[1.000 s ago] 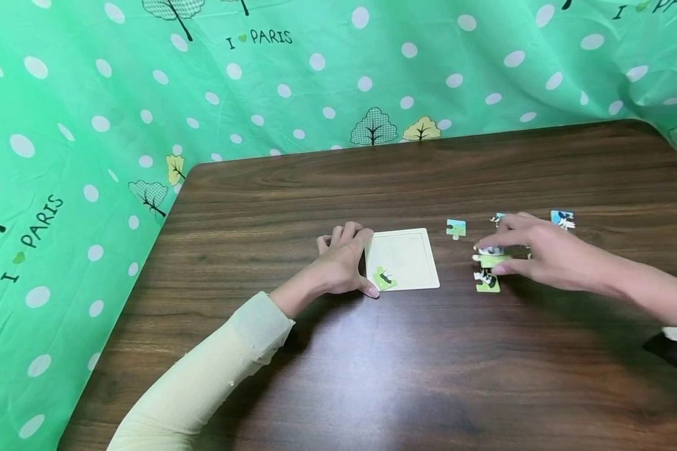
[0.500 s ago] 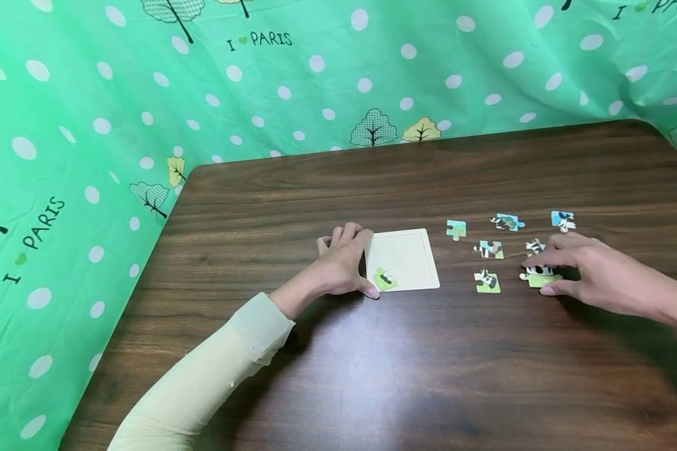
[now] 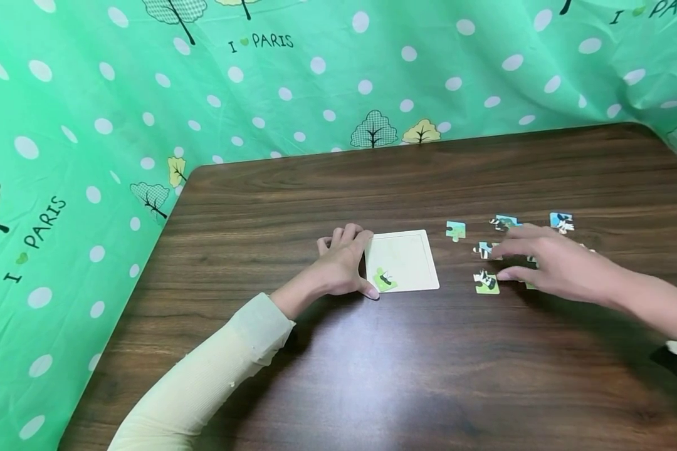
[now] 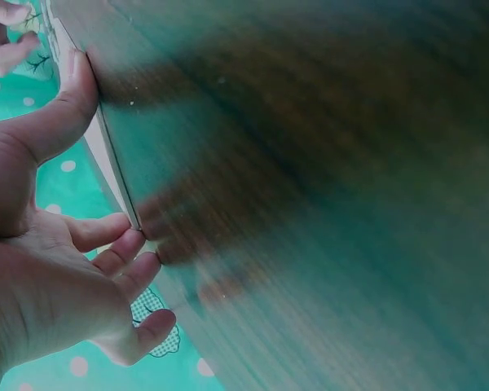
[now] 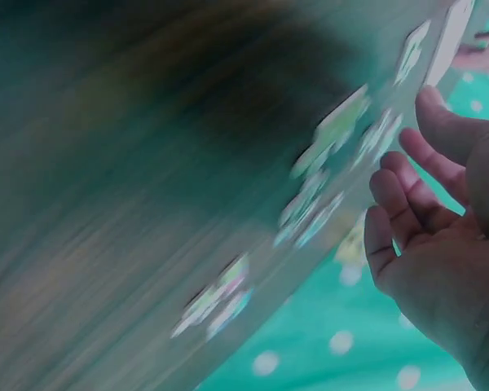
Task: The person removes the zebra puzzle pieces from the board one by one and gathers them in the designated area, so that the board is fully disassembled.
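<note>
Along the left edge of the white puzzle tray [image 3: 409, 257], my left hand [image 3: 341, 263] grips it, thumb at the near corner and index finger at the far one. A green puzzle piece [image 3: 385, 279] lies in the tray's near left corner. To the right, my right hand [image 3: 558, 263] hovers over the loose pieces, thumb and fingers apart with nothing between them. Its fingertips are close to a piece with a black-and-white figure [image 3: 486, 282] and a blue-and-white piece [image 3: 483, 250]. Other pieces are partly hidden under this hand. In the right wrist view, the right hand [image 5: 440, 204] has loosely bent fingers.
A blue-green piece [image 3: 456, 230] lies just right of the tray. Farther back are a dark-patterned piece [image 3: 504, 222] and a blue piece [image 3: 561, 221]. The dark wooden table [image 3: 316, 376] meets a green dotted curtain [image 3: 293, 75] behind.
The right hand carried a panda-face puzzle piece rightward, let go of it at the right of the group, and moved back left. The left hand and tray stayed put.
</note>
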The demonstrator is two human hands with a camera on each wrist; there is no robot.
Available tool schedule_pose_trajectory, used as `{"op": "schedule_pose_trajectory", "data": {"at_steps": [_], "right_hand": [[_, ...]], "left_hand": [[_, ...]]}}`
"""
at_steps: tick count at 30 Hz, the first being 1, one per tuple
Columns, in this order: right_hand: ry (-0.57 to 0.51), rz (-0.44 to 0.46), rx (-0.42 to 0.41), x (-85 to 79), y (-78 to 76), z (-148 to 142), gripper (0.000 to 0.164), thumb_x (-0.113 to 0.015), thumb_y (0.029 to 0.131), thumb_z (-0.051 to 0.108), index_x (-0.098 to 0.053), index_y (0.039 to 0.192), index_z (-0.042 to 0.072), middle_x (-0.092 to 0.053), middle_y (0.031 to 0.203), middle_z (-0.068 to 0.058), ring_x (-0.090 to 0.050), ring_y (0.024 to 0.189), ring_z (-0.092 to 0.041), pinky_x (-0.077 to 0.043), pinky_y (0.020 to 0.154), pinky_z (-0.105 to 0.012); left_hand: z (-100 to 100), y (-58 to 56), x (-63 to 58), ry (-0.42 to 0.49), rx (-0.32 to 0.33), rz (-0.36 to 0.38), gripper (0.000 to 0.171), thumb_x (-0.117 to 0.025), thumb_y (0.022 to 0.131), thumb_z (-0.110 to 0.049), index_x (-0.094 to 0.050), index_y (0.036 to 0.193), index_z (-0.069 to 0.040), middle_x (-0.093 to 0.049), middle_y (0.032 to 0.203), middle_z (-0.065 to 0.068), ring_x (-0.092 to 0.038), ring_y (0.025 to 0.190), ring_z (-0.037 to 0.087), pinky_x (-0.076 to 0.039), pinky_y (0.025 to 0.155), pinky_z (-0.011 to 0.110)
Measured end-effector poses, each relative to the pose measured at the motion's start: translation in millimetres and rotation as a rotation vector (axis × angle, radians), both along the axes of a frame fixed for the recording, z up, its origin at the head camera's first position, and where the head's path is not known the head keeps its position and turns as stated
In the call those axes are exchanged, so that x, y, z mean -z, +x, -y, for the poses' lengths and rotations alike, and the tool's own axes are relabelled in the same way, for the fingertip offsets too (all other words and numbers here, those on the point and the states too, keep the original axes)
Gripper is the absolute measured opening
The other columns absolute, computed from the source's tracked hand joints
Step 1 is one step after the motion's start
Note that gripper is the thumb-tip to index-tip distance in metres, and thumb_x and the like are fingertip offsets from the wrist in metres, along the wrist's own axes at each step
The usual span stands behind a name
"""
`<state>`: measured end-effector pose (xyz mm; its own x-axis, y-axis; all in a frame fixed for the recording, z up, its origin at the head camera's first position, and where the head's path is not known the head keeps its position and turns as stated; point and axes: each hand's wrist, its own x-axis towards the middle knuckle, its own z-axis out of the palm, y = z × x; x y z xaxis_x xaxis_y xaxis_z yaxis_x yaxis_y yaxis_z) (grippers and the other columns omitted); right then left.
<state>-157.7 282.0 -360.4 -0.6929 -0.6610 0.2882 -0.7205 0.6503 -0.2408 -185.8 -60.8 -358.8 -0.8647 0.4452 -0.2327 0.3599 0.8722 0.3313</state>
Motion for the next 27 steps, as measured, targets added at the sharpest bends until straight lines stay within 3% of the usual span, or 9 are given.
{"op": "schedule_pose_trajectory", "data": {"at_steps": [8, 13, 18, 27], "right_hand": [[-0.072, 0.125, -0.085, -2.6, -9.4, 70, 0.034, -0.081, 0.076, 0.012, -0.07, 0.108, 0.01, -0.062, 0.1, 0.002, -0.055, 0.095, -0.017, -0.043, 0.085, -0.042], [-0.083, 0.186, -0.095, 0.1, -9.6, 103, 0.042, -0.081, 0.076, 0.014, -0.067, 0.115, 0.005, -0.06, 0.102, -0.003, -0.051, 0.093, -0.017, -0.042, 0.082, -0.04], [-0.052, 0.238, -0.094, 4.6, -9.3, 127, 0.05, -0.08, 0.077, 0.019, -0.064, 0.122, 0.004, -0.058, 0.107, -0.004, -0.049, 0.097, -0.018, -0.036, 0.087, -0.042], [-0.003, 0.206, -0.152, 13.7, -12.4, 145, 0.044, -0.081, 0.077, 0.022, -0.068, 0.115, 0.007, -0.052, 0.092, 0.002, -0.044, 0.086, -0.014, -0.035, 0.078, -0.035]], "left_hand": [[0, -0.5, 1.0, 0.003, 0.0, 0.0, 0.103, -0.088, 0.057, -0.046, -0.037, 0.141, -0.019, -0.033, 0.14, 0.004, -0.029, 0.124, 0.024, -0.02, 0.101, 0.051], [1, -1.1, 1.2, -0.001, 0.002, -0.01, 0.103, -0.089, 0.056, -0.046, -0.037, 0.141, -0.018, -0.034, 0.14, 0.004, -0.03, 0.124, 0.024, -0.021, 0.101, 0.051], [1, -1.4, 0.9, -0.009, 0.006, -0.013, 0.105, -0.088, 0.056, -0.047, -0.037, 0.142, -0.018, -0.033, 0.14, 0.004, -0.03, 0.123, 0.024, -0.021, 0.101, 0.051], [1, -1.3, 0.0, -0.015, 0.01, -0.016, 0.105, -0.087, 0.056, -0.048, -0.036, 0.143, -0.017, -0.034, 0.14, 0.005, -0.031, 0.124, 0.025, -0.022, 0.101, 0.052]]}}
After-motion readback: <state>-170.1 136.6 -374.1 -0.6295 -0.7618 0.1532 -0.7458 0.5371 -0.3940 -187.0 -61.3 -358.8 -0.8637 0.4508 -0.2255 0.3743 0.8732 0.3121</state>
